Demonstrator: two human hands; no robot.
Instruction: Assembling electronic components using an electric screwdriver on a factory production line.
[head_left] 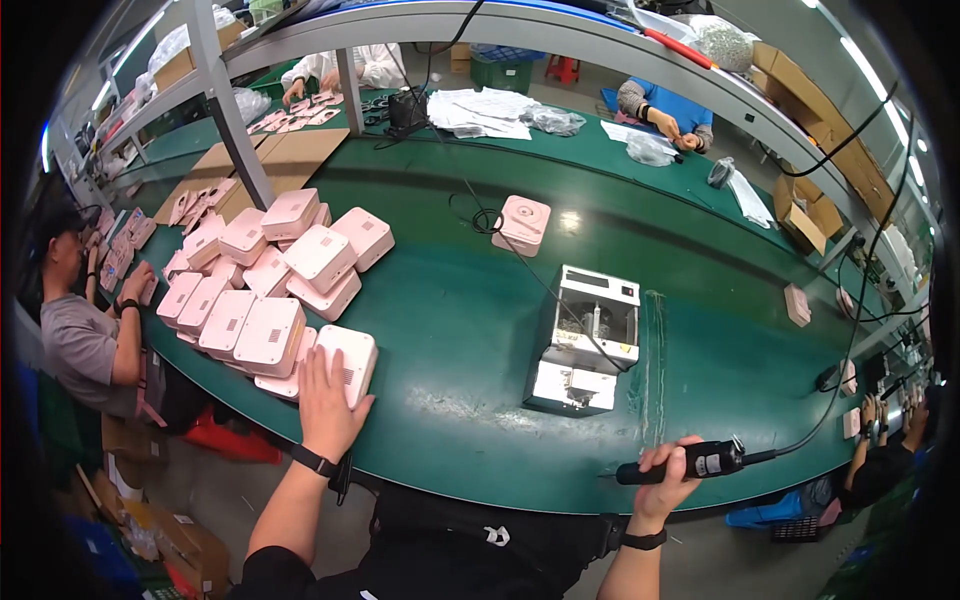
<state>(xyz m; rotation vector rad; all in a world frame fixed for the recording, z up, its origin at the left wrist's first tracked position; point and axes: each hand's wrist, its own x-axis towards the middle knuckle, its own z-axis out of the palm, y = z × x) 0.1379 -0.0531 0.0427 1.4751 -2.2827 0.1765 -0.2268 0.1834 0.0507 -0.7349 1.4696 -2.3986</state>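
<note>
My left hand (pixel 328 405) lies with its fingers stretched out over the left part of a pale pink box (pixel 357 358) at the near edge of a pile; its thumb is by the box's lower right corner. This box has rounded corners and a small slotted grille. More pink boxes (pixel 268 328) of the same kind are heaped behind and to the left. My right hand (pixel 667 480) is closed around a black corded electric screwdriver (pixel 708 460) near the bench's front edge, its tip pointing left. A white-and-black machine (pixel 590 335) with a clear window, possibly a screw feeder, stands between my hands.
One pink box (pixel 521 224) lies farther back on the green bench (pixel 450 300). A grey metal frame (pixel 235 150) rises over the bench, with cables hanging. Flat cardboard (pixel 300 160) lies at the back left. Co-workers sit at left, right and across.
</note>
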